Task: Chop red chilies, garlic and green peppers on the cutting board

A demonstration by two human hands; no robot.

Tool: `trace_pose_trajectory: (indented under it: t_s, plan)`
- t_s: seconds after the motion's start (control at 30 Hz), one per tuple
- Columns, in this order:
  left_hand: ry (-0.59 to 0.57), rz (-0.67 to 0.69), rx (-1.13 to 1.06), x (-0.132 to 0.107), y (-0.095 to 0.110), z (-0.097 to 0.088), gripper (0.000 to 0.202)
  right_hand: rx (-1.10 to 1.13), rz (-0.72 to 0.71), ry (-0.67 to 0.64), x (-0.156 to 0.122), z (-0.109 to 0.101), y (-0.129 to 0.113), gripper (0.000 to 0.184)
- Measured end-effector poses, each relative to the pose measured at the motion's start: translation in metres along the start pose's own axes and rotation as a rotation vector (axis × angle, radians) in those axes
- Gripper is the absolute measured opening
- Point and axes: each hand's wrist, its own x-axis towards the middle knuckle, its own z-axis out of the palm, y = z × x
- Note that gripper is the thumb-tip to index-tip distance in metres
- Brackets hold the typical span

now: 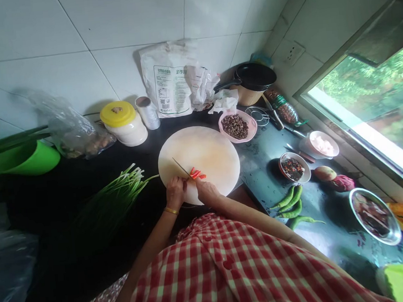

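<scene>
where small red chilli pieces (197,174) lie on the lower part of the round pale wooden chopping board (208,145), centre frame, a thin knife blade (181,167) slants just left of them; left hand (175,193) and right hand (207,193) curl together below, but which grips the knife cannot be told; long green chillies (290,202) lie lower right.

Daylight pours in from the window (377,102) on the right, blown out near the sill. The bench (34,217) goes murky dark on the left (details basically lost). Wide-angle lens bends the wall tiles (71,35), and the corners look soft and dim.
</scene>
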Motion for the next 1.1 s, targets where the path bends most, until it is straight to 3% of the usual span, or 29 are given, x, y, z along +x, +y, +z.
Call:
trace_pose_trajectory:
  t_s: [0.13, 0.23, 0.43, 0.57, 0.73, 0.9, 1.1]
  plan:
    - [0.1, -0.06, -0.163, 0.01, -0.006, -0.002, 0.014, 0.044, -0.072, 0.099, -0.01, -0.007, 0.018, 0.036]
    - [0.088, -0.02, -0.253, 0.026, 0.004, 0.006, 0.011, 0.021, -0.019, 0.164, -0.023, -0.015, 0.037, 0.029]
    - [0.034, 0.07, -0.254, 0.034, 0.028, 0.02, 0.019, -0.01, 0.116, 0.09, -0.034, -0.005, 0.063, 0.022]
    - [0.064, 0.153, -0.249, 0.018, 0.028, 0.021, 0.031, -0.017, 0.079, 0.094, -0.028, 0.006, 0.057, 0.023]
    - [0.052, 0.098, -0.189, 0.005, 0.027, 0.021, 0.031, -0.068, -0.018, 0.07, -0.019, 0.005, 0.042, 0.024]
    - [0.117, 0.06, -0.152, 0.003, 0.026, 0.017, 0.031, -0.112, -0.058, 0.106, -0.016, -0.002, 0.042, 0.023]
    - [0.119, 0.052, -0.147, 0.006, 0.026, 0.017, 0.032, -0.15, -0.06, 0.059, -0.012, -0.012, 0.042, 0.023]
